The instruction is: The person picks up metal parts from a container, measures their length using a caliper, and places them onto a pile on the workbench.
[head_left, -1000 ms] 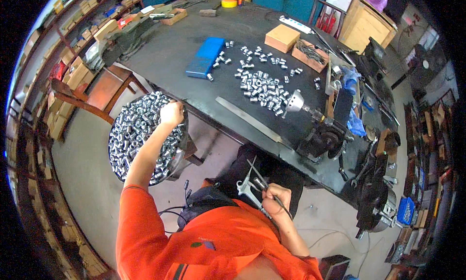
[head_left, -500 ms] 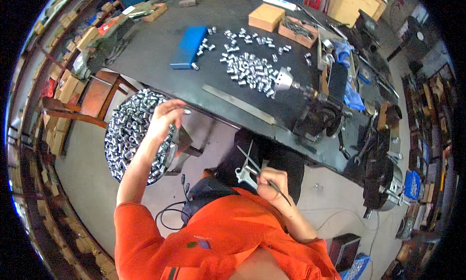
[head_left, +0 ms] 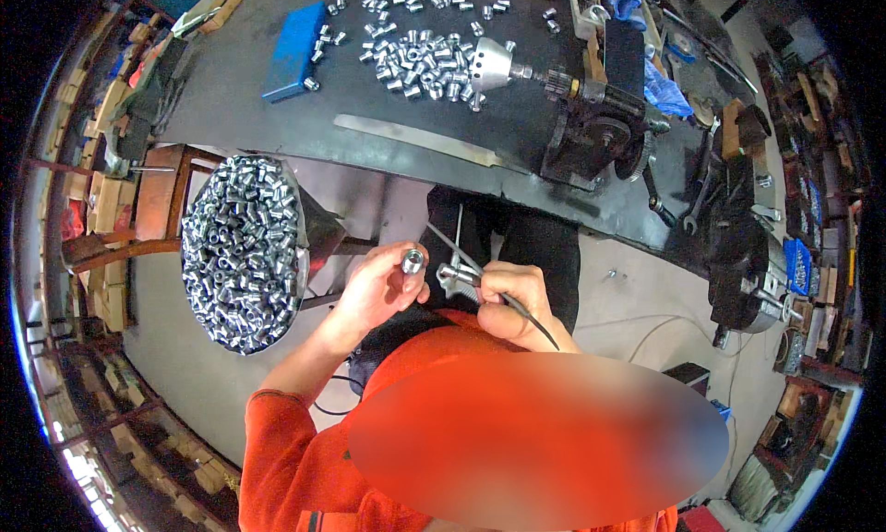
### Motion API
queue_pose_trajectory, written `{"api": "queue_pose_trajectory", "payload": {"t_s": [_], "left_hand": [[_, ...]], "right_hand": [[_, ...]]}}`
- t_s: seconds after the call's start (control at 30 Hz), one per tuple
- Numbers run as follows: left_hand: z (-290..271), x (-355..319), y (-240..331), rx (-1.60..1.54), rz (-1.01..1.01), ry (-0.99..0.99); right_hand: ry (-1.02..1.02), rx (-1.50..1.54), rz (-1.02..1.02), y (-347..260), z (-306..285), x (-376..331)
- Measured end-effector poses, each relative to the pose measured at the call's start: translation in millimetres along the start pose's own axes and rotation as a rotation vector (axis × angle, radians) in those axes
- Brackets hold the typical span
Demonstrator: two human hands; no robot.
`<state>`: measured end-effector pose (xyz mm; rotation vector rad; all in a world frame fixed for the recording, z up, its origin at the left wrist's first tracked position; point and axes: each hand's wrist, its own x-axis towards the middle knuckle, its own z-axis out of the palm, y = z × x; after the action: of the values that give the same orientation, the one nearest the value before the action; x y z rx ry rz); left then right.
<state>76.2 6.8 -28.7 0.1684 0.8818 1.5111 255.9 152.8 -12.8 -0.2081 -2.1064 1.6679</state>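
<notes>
At the dark bench (head_left: 231, 117), seen in the head view, our left hand (head_left: 377, 287) pinches a short metal tube (head_left: 413, 261), just beside the metal tool (head_left: 458, 275) clasped in our right hand (head_left: 512, 297). A heap of similar tubes (head_left: 242, 255) sits to our left. We judge the step as pairing tube with tool; the next move seems to call for careful aligning.

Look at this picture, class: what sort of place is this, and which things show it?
Probably a metalworking workshop: there is a large heap of small metal parts beside the person, and the dark bench carries a machine with a cone-shaped metal head.
</notes>
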Motion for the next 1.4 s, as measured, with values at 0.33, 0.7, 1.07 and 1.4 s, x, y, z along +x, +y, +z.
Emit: {"api": "queue_pose_trajectory", "payload": {"t_s": [0.33, 0.7, 1.07, 1.4], "left_hand": [[16, 2, 16, 0.456, 0.088, 0.105], [28, 4, 23, 0.8, 0.239, -0.073], [3, 12, 36, 1.654, 0.606, 0.269], [1, 15, 32, 1.812, 0.69, 0.257]], "right_hand": [[-0.061, -0.113, 0.012, 1, -2, 5], [-0.035, -0.132, 0.068, 8, 4, -3], [-0.028, -0.069, -0.124, -15, -11, -9], [-0.113, -0.04, -0.128, -19, 9, -1]]}}
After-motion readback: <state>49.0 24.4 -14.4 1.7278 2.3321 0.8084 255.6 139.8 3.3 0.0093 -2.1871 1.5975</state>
